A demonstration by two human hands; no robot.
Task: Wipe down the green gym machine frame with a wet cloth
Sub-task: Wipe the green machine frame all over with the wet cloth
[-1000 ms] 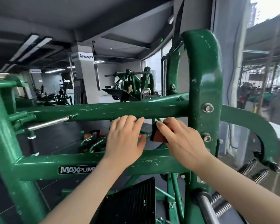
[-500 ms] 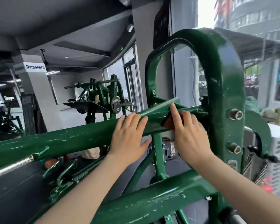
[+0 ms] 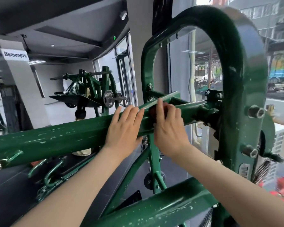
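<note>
Your right hand [image 3: 169, 128] presses a red cloth [image 3: 154, 110] against the green crossbar [image 3: 56, 138], fingers closed over it. Your left hand [image 3: 125, 128] lies flat and open just left of it.

Both forearms are bare, with no sleeves in view. The left hand [image 3: 124, 128] and right hand [image 3: 170, 130] wear nothing.

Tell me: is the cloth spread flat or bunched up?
Bunched: only a reddish wad of cloth shows under the right hand on the crossbar.
</note>
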